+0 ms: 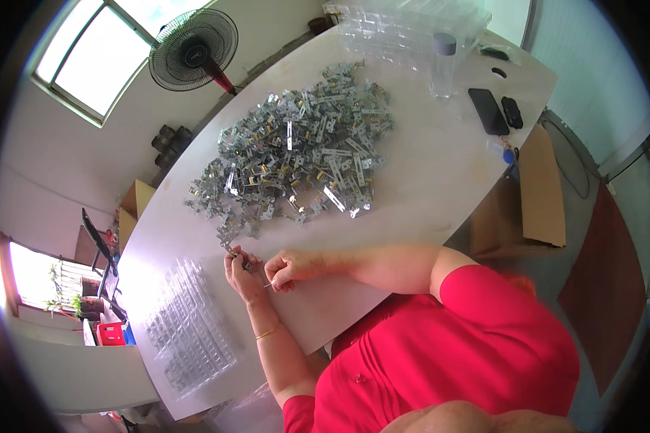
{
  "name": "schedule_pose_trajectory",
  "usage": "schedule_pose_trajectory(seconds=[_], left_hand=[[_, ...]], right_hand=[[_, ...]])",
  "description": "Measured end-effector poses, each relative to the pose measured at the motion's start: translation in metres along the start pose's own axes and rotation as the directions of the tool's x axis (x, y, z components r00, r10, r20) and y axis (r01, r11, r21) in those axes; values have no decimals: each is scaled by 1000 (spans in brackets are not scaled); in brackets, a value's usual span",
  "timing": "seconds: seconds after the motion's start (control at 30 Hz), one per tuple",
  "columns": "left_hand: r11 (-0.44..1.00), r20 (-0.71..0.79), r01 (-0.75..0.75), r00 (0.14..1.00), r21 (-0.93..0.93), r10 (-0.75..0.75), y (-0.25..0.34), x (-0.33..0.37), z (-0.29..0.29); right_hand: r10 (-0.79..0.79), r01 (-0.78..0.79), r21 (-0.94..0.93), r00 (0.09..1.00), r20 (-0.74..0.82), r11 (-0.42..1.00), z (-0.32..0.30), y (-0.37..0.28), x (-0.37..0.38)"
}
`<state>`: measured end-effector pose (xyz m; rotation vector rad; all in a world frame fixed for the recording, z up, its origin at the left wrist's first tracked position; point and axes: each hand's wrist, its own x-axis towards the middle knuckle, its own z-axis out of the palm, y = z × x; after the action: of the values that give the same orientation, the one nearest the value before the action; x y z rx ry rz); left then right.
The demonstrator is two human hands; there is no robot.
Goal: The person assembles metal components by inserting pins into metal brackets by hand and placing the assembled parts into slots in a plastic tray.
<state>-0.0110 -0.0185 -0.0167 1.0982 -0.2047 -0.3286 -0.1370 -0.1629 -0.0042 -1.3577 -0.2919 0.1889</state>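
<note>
My left hand (pixel 243 275) is closed around a small silvery metal bracket (pixel 247 265), just off the near end of a big pile. Close beside it on the right, my right hand (pixel 287 269) is pinched shut on a thin, light rod-like piece (pixel 269 286); its exact kind is too small to make out. The pile of metal brackets (pixel 307 144) covers the middle of the white table, with brass-coloured bits among the grey ones. Left of my left forearm lies a clear plastic tray (pixel 195 317) with rows of compartments, some with grey parts showing.
Clear plastic trays (pixel 412 29) are stacked at the table's far end, near a bottle (pixel 443 68). A black phone (pixel 488 112) and a small black case (pixel 512 112) lie by the right edge. A cardboard box (pixel 542 187) stands right; a fan (pixel 195 52) stands beyond the table.
</note>
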Motion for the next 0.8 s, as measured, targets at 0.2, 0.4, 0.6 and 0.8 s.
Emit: schedule_pose_trajectory(seconds=[0.2, 0.4, 0.6, 0.8], left_hand=[[1000, 42, 11, 999, 6, -11, 2, -4, -3], [1000, 93, 14, 996, 24, -16, 7, -7, 2], [995, 83, 22, 996, 95, -30, 12, -15, 11], [993, 136, 46, 989, 111, -61, 11, -17, 7]], right_hand=[[16, -16, 68, 1000, -3, 998, -1, 8, 3], [-15, 17, 113, 1000, -16, 994, -2, 6, 3], [10, -2, 318, 1000, -23, 948, -3, 3, 0], [-16, 31, 312, 999, -52, 949, -1, 10, 3]])
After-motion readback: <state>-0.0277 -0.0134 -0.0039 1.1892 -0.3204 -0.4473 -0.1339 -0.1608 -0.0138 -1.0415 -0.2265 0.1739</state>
